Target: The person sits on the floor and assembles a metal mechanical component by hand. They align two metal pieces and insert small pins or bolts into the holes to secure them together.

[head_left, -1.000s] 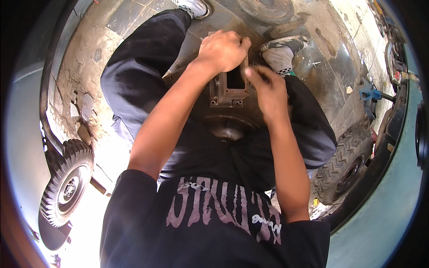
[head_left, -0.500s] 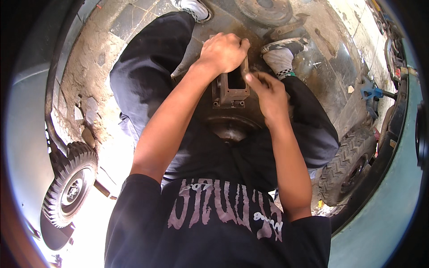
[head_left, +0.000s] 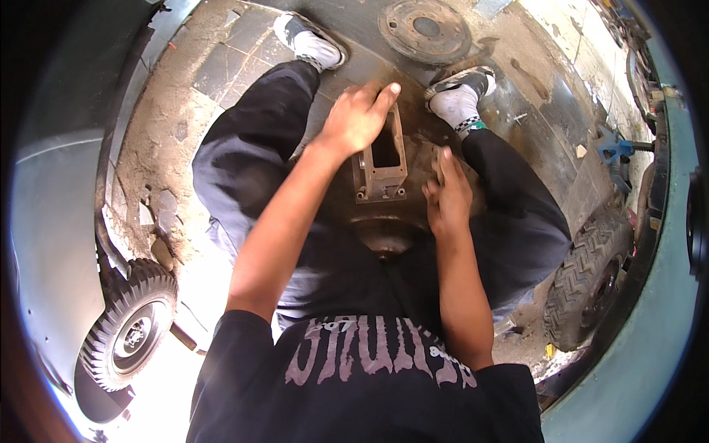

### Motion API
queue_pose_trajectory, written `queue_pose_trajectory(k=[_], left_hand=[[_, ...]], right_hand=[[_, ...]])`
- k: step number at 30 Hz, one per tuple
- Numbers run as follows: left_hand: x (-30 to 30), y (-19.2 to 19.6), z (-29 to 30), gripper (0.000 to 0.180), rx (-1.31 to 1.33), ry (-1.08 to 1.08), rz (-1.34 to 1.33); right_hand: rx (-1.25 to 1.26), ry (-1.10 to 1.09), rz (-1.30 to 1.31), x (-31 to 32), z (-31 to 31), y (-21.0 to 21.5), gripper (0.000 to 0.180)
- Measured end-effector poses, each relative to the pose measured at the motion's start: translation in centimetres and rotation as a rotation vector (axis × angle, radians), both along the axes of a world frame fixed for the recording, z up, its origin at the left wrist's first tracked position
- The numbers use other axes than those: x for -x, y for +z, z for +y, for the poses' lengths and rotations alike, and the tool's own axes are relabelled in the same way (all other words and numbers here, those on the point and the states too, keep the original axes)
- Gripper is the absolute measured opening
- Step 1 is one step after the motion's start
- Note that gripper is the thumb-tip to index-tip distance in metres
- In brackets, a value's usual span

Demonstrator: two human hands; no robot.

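A hollow, rectangular rusty metal housing stands between my legs with its open top toward me. Small bolt holes mark its rim, and a flange runs along its base. My left hand is closed over its far left part, the thumb lying across the far end. To the right of the housing, apart from it, my right hand is held with its fingers bent together. A brownish flat patch shows beside those fingertips; whether it is in the hand I cannot make out.
A dark round metal piece lies under and in front of the housing. Beyond my feet is a rusty wheel disc. Vehicle tyres stand at left and right. A blue metal stand is at far right.
My right hand has drawn back from the housing's right wall, toward the right and nearer to me. The left hand stays on the housing. The whole view has shifted slightly.
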State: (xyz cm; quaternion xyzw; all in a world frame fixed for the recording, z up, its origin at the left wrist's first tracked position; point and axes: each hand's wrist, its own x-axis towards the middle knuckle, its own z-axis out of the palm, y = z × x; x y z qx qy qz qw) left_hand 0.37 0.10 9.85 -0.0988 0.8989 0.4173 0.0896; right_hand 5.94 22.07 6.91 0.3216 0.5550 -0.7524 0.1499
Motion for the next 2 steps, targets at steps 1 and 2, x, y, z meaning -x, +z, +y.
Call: queue_pose_trajectory(k=[1, 2], left_hand=[[-1.1, -1.2, -0.1, 0.058, -0.047, 0.091, 0.165], [-2.1, -1.6, -0.1, 0.054, -0.16, 0.121, 0.212]], right_hand=[[0.085, 0.059, -0.01, -1.1, 0.8, -0.3, 0.055], [0.166, 0.11, -0.024, -2.1, 1.9, -0.6, 0.055]])
